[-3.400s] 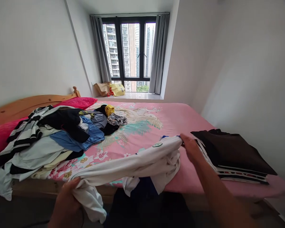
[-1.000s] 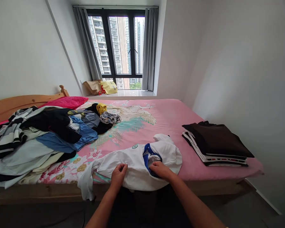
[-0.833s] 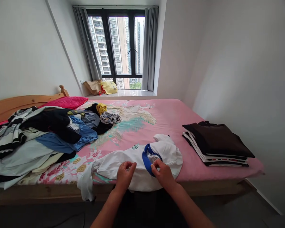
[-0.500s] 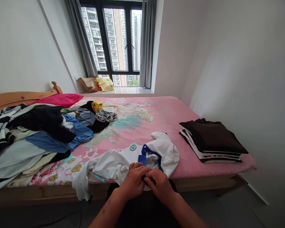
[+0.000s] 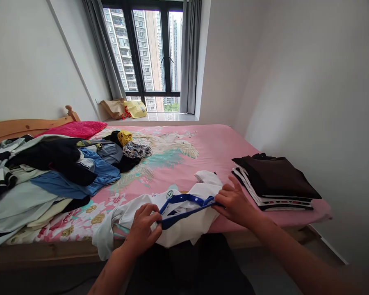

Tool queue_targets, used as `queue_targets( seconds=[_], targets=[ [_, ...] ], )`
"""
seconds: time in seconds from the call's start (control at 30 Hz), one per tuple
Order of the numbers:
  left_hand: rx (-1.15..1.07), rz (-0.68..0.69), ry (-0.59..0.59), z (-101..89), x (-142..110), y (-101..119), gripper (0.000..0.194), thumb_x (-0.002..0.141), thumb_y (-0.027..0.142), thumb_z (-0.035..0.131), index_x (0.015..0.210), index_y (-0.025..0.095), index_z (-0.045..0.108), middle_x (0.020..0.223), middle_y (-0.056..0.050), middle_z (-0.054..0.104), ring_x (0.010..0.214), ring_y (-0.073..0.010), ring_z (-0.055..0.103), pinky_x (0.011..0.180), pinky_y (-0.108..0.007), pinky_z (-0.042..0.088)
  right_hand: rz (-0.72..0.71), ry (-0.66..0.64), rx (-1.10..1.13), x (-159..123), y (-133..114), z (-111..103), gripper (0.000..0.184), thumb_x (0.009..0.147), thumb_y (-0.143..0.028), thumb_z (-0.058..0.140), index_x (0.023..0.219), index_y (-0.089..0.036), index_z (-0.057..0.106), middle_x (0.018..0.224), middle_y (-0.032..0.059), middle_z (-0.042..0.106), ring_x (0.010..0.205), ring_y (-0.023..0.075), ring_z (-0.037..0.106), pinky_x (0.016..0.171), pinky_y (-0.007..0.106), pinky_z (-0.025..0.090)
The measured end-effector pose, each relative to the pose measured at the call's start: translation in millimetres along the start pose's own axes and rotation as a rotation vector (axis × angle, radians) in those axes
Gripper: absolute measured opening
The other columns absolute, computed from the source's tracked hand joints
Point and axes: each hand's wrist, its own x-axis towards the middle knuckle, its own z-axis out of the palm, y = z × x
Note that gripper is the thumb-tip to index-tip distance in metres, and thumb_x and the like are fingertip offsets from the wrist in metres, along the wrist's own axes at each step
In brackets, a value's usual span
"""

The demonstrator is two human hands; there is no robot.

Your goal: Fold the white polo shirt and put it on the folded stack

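Main thing: a soft white shirt with a blue band (image 5: pixel 186 227), crumpled and not folded. The shiny blue band (image 5: pixel 184 199) runs along an opening in the shirt. A small round green and white badge (image 5: pixel 169 195) sits just above the band.
Where it is: on the near edge of the bed, right under and between the two hands. One white sleeve hangs down past the left hand.
Left hand: the left hand (image 5: pixel 141 226) is closed in a narrow pinch. It holds one end of the blue band.
Right hand: the right hand (image 5: pixel 235 205) holds the other end of the blue band, and its fingers are spread out a bit. The band is pulled straight between the two hands.
How many: one white shirt, two hands, one messy pile of clothes (image 5: pixel 60 168) far to the left of the left hand, and one neat folded stack of clothes (image 5: pixel 275 184) just past the right hand. The stack has a dark brown top.
Bed: a pink bed sheet with a big bird picture and flowers (image 5: pixel 224 149), on a wooden bed frame (image 5: pixel 46 250). One red pillow (image 5: pixel 70 129) lies ahead of the pile.
Room: white walls (image 5: pixel 295 82), one tall dark window (image 5: pixel 150 57), two grey curtains (image 5: pixel 189 57), one brown paper bag (image 5: pixel 112 109) and one yellow bag (image 5: pixel 135 109) on the window ledge.
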Motion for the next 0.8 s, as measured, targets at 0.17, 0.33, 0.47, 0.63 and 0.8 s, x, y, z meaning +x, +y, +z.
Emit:
queue_targets(
  seconds=[0.17,0.33,0.47,0.63,0.8],
  targets=[
    [-0.058,-0.037,0.028,9.4,3,-3,0.012,0.076,0.022,0.048,0.078,0.022,0.06,0.1,-0.007,0.056,0.098,-0.0231,0.05,0.087,-0.038,0.041,0.021,-0.055,0.034,-19,0,-2,0.004,0.074,-0.024,0.058,0.076,-0.023,0.061,0.103,0.0064,0.059,0.106,0.0255,0.046,0.105,0.048,0.021],
    [-0.097,-0.006,-0.112,24.9,-23,5,0.005,0.074,0.026,0.057,0.078,0.023,0.058,0.112,-0.007,0.053,0.111,-0.0264,0.047,0.093,-0.041,0.041,0.164,-0.219,0.059,-50,9,34,0.01,0.075,-0.016,0.05,0.078,-0.022,0.058,0.091,0.0068,0.061,0.091,0.0225,0.053,0.086,0.038,0.037],
    [-0.161,-0.086,-0.092,52.0,-55,9,0.027,0.073,0.029,0.062,0.1,0.027,0.06,0.132,-0.008,0.045,0.124,-0.0287,0.041,0.1,-0.044,0.04,0.271,-0.223,0.155,-64,10,56,0.009,0.077,-0.018,0.045,0.079,-0.022,0.054,0.078,0.0034,0.06,0.077,0.0193,0.054,0.07,0.031,0.038],
    [-0.257,-0.177,0.031,77.6,-72,3,0.058,0.08,0.034,0.058,0.134,0.027,0.038,0.138,-0.011,0.042,0.129,-0.0264,0.039,0.105,-0.044,0.037,0.496,-0.099,0.375,-79,0,73,0.01,0.078,-0.02,0.041,0.08,-0.023,0.051,0.071,-0.0003,0.057,0.066,0.016,0.053,0.061,0.026,0.036],
    [-0.329,-0.197,0.081,68.8,-50,3,0.03,0.087,0.034,0.05,0.115,0.025,0.056,0.125,-0.01,0.053,0.119,-0.0231,0.049,0.102,-0.042,0.041,0.696,0.093,0.632,-101,-15,100,0.006,0.078,-0.027,0.044,0.077,-0.023,0.049,0.064,-0.002,0.052,0.055,0.0138,0.047,0.054,0.025,0.037]
  ],
)
